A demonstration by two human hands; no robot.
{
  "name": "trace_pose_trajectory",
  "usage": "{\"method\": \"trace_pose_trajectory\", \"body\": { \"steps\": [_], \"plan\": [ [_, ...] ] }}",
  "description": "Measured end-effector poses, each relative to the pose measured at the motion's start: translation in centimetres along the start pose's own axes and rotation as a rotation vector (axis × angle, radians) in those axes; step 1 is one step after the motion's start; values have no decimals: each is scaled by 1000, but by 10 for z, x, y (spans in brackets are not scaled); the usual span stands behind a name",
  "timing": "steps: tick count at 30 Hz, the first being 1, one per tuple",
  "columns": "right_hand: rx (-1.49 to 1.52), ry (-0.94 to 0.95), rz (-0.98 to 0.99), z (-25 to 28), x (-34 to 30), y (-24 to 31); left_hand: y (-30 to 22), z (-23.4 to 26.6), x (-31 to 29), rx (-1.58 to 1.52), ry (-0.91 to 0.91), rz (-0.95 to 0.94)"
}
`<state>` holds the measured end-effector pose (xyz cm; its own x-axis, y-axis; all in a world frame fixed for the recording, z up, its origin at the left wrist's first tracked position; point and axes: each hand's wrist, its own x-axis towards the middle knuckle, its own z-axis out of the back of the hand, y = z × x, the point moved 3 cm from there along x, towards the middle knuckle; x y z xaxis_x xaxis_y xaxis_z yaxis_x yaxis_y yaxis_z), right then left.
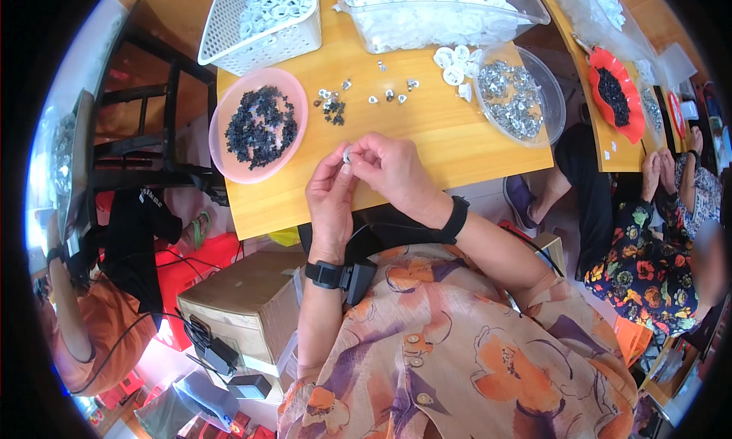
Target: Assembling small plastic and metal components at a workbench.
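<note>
Above the table's near edge, my left hand (329, 199) and my right hand (398, 173) meet, fingers closed. Between their fingertips is a small white plastic part (347, 155); its exact shape is mostly covered. Left of my hands stands a pink plate (221, 151) of small black parts (261, 126). Beyond my fingers lie a small heap of black pieces (334, 112) and several loose metal pieces (390, 95). At the right, a clear round tray (555, 115) holds many shiny metal pieces (512, 92), with white round caps (453, 74) beside it.
A white perforated basket (263, 51) of white rings and a clear bin (435, 35) of white parts stand at the wooden table's (450, 145) far side. A dark chair (141, 138) and a cardboard box (240, 294) flank me on the left. Other people sit at both sides.
</note>
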<state>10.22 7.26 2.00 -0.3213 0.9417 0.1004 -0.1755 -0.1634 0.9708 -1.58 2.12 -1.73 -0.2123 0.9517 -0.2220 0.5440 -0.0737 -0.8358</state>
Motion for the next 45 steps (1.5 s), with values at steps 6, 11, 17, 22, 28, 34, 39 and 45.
{"method": "trace_pose_trajectory", "body": {
  "steps": [6, 11, 17, 22, 28, 34, 39, 45],
  "plan": [
    [-3, -72, 60, 0, -2, 4, 1, -1, 2, 25, -1, -25],
    [27, -9, -6, 0, -3, 4, 3, -1, 1, 51, -37, 3],
    [-7, 60, 83, 8, -4, 6, -2, -4, -3, -20, -19, 55],
    [-237, 110, 252, 29, -1, 28, -4, -1, -1, -79, 86, 60],
    [-340, 394, 335, 33, 8, 25, -6, 2, 4, -101, 237, 110],
    [-325, 532, 268, 45, 14, 38, -8, 5, 3, -121, 302, 120],
    [-194, 1109, -75, 54, 17, 54, -9, 7, 6, -126, 319, 103],
    [459, 137, 10, 31, 78, 90, -9, 7, 3, -128, 285, 100]
  ]
}}
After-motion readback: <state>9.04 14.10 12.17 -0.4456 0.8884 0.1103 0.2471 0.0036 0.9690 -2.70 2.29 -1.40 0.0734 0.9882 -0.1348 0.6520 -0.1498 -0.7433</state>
